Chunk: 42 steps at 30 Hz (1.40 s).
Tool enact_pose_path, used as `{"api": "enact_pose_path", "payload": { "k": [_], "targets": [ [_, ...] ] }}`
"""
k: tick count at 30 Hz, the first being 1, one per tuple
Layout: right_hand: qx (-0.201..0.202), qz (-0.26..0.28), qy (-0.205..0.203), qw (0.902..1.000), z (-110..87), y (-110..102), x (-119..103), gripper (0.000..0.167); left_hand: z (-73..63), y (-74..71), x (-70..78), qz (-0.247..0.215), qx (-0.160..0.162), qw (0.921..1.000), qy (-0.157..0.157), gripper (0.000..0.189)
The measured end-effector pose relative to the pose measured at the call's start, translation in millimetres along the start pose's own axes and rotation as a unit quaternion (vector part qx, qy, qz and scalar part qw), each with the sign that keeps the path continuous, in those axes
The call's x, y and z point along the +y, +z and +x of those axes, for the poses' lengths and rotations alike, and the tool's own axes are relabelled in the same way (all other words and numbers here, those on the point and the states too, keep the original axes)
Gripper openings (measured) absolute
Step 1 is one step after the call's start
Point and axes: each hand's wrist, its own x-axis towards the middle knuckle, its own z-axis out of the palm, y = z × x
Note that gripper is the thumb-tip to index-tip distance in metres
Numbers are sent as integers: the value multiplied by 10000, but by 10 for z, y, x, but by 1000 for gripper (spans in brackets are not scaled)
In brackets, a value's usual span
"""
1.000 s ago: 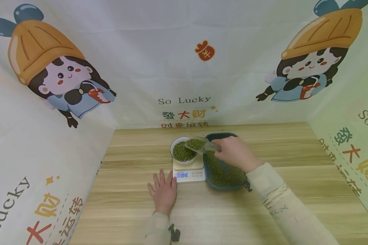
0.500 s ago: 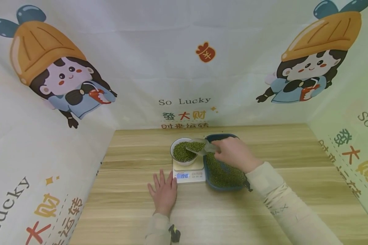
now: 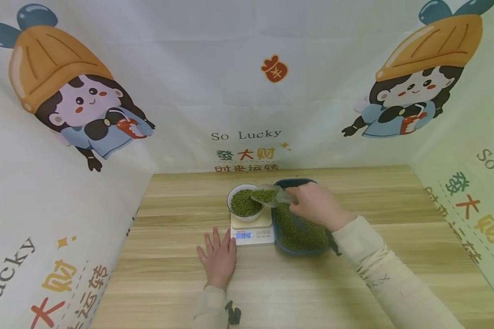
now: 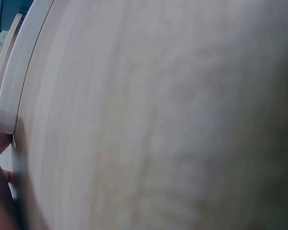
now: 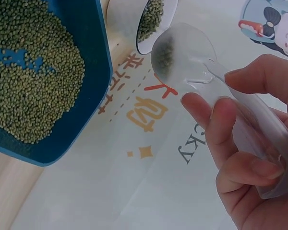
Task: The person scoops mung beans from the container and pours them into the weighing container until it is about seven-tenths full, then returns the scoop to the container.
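- My right hand (image 3: 319, 205) holds the handle of a clear plastic scoop (image 3: 271, 196); the grip is closed round it, fingers curled under and thumb on top, as the right wrist view shows (image 5: 240, 153);
- The scoop carries green mung beans and is tilted over the white bowl (image 3: 244, 203), its mouth at the bowl's 3 o'clock rim; I cannot tell whether it touches the rim;
- The bowl is filled with the same beans and stands on the pale kitchen scale (image 3: 253, 228); the scale's lit display sits at its 6 o'clock edge, facing me;
- The blue tray (image 3: 300, 250) lies just beside the scale at its 3 o'clock side, holding a bed of beans; my right hand hovers over its far half;
- My left hand (image 3: 218, 258) lies flat on the wooden surface (image 3: 169, 274) at the scale's 7 o'clock corner; its grip is released, fingers straight and spread, the forefinger side against the scale's edge;
- The left wrist view shows only blurred wood grain and the scale's white edge (image 4: 12, 96).
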Motion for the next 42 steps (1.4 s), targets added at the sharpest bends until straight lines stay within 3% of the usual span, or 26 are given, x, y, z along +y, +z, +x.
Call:
{"api": "enact_pose_path", "payload": {
  "k": [14,31,42],
  "targets": [
    [-126,-136,-78,9998,3,-84,-49,41,10,3,-11,15,34,10000,20,49],
    [191,-446,-532,9974,64,-28,-56,33,-26,-51,24,9,46,10000,28,47],
    [238,-521,-517,9970,51,-63,-56,15,-27,-41,21,-15,30,10000,-11,47]
  ]
}}
